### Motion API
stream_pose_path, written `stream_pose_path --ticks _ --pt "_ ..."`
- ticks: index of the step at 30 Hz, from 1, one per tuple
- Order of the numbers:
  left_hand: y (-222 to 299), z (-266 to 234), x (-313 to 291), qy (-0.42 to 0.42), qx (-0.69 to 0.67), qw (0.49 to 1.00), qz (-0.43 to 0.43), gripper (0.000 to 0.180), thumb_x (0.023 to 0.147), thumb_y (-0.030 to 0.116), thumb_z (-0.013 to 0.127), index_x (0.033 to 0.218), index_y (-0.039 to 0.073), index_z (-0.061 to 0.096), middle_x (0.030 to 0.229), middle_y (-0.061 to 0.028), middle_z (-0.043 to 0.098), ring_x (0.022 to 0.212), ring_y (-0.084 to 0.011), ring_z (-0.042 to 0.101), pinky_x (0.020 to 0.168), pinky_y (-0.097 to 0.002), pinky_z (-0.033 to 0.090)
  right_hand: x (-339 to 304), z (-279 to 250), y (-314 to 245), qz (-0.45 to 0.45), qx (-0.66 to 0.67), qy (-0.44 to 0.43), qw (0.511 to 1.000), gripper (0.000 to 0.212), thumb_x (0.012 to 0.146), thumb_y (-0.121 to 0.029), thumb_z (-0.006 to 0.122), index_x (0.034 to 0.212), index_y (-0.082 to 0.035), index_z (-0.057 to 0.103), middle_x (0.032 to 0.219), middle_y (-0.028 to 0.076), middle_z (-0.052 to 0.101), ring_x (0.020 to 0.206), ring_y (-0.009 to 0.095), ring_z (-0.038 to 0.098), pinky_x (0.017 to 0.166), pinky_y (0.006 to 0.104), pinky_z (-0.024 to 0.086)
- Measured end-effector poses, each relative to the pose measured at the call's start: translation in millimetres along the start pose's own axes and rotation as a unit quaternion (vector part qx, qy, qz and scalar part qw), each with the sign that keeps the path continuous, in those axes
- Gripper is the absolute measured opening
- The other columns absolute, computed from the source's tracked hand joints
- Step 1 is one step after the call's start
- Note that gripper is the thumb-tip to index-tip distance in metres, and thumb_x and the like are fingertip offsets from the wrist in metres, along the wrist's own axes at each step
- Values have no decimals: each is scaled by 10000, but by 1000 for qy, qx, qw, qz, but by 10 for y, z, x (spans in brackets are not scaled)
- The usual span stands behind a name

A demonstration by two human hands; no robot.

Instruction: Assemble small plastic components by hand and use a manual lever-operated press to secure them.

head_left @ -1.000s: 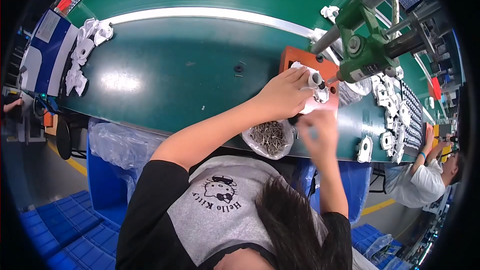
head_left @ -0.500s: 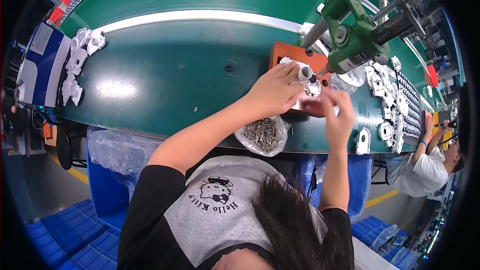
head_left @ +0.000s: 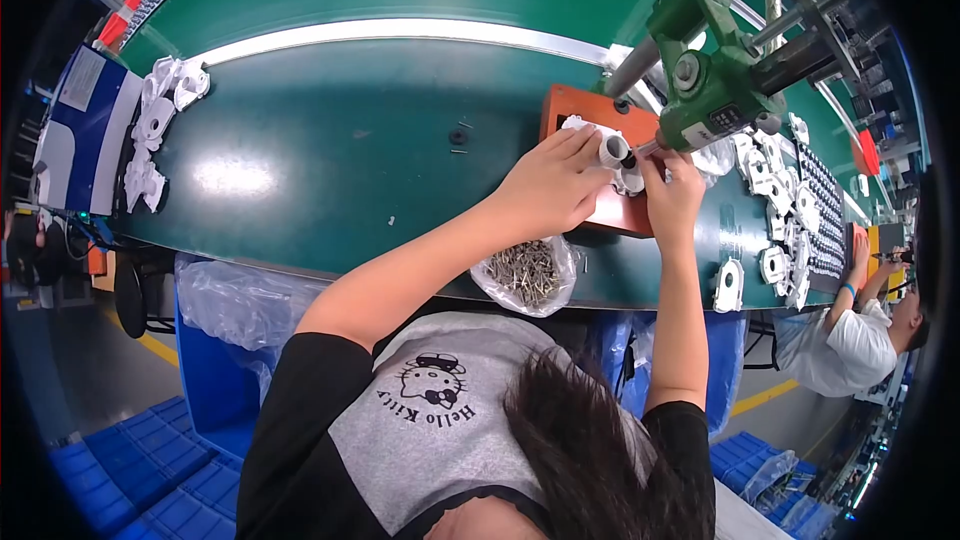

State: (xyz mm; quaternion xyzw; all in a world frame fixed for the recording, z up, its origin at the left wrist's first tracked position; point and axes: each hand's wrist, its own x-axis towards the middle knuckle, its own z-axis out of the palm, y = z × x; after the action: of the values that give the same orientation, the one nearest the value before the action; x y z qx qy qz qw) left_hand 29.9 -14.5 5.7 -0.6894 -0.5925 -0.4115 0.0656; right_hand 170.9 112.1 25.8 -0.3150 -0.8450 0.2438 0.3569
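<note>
Head view. The left hand (head_left: 548, 183) lies over a white plastic part (head_left: 612, 152) that sits on an orange block (head_left: 590, 120) at the right of the green bench (head_left: 330, 140); its fingers are curled around the part's short tube and hold it steady. The right hand (head_left: 672, 192) is just right of the part, its fingers narrowed at the tip of a green powered screwdriver (head_left: 712, 100) that hangs from rods at the far right; whether they pinch a screw cannot be told. The driver's tip meets the part, so the fastening of this piece appears to be under way, not finished.

Near the bench's near edge, a clear plastic bag (head_left: 527, 275) holds a heap of small metal screws, a large stock judged unused. To the right, rows of white parts (head_left: 775, 230) lie on the bench, and a second pile of white parts (head_left: 155, 125) lies at the far left; which pile is finished cannot be told.

Packages and signs: a blue-and-white flat carton (head_left: 85, 130) stands at the left end of the bench; blue crates (head_left: 130, 470) sit on the floor at near left; a pale label (head_left: 722, 118) marks the screwdriver's body. A second person (head_left: 850, 330) works at the near right.
</note>
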Motion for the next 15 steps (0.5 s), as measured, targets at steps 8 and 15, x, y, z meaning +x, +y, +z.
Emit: stream_pose_path --ticks 8,15 --pt "4 27 43 -6 -10 1000 3 243 778 149 613 1012 85 610 1152 -200 559 1155 -340 484 978 -433 378 -123 -122 3 -106 -95 -54 988 183 762 -113 669 901 5 661 948 138 585 897 296 541 799 373 440" --pt "-6 -24 -19 -40 -2 999 -10 245 773 118 589 1016 92 599 1202 -187 530 1186 -347 457 1006 -452 349 -338 -140 -251 -146 -245 -109 952 447 771 -238 621 1169 -47 551 1243 161 486 1195 360 399 973 460 314"
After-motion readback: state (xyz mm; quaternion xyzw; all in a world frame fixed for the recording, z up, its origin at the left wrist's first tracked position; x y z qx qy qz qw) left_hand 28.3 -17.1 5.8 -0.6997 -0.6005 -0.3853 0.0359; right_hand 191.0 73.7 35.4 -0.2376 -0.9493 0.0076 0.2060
